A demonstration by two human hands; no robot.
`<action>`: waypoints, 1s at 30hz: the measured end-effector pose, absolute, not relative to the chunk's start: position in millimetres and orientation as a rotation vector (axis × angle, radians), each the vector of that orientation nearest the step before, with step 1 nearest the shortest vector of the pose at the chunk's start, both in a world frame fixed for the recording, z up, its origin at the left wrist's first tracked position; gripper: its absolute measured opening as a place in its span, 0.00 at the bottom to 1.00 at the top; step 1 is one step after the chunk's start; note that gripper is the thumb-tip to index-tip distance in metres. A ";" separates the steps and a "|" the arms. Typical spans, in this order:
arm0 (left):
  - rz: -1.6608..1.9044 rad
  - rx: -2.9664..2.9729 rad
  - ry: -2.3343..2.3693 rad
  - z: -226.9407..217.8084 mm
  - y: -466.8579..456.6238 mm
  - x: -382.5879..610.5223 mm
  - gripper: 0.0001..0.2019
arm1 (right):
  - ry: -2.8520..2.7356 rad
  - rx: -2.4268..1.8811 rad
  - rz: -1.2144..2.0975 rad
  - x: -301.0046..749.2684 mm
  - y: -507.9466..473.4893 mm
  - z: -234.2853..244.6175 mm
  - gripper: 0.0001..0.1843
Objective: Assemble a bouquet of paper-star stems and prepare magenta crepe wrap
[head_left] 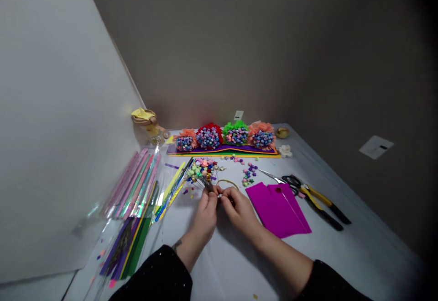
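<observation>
Star bunch held tight in two hands

A grey table (pixel 342 255) fills the bottom of the view. A big white board (pixel 51 132) leans up along its left side. Long shiny packs of paper strips (pixel 137 187) lie by the board, pink, green and purple. At the back of the table stands a row of four paper flower balls (pixel 224 136), orange, red, green and orange, full of blue and purple stars. Bright pink paper sheets (pixel 278 209) lie flat just right of the hands. Yellow and black pliers (pixel 325 205) lie further right, with scissors (pixel 290 181) touching them.

The star bunch (pixel 201 171) is in the middle of the table, in front of the flower balls. It has thin dark stems with small paper stars on top, and it tilts to the left. The left hand (pixel 206 209) is curled closed around the stems. The right hand (pixel 239 207) is just beside it, fingertips pinched together on the low end of the stems. A thin gold wire ring (pixel 228 183) lies behind the hands. Little loose stars (pixel 248 175) are dotted near it.
</observation>
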State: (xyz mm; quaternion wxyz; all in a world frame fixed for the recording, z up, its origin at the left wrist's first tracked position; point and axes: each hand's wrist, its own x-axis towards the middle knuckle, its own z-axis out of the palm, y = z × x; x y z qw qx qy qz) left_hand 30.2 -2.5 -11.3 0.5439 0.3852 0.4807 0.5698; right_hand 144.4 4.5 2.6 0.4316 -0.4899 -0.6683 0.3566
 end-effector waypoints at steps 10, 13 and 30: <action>1.368 0.958 1.172 -21.7 1.4 31.3 0.15 | -1.555 -1.197 1.083 136.6 4.4 -4.1 0.07; 1.359 0.974 1.208 -23.1 2.2 32.1 0.15 | -1.561 -1.239 1.070 135.4 5.4 -4.4 0.08; 1.308 0.816 1.161 -11.6 -1.4 33.7 0.15 | -1.604 -1.227 0.753 156.2 11.1 13.4 0.07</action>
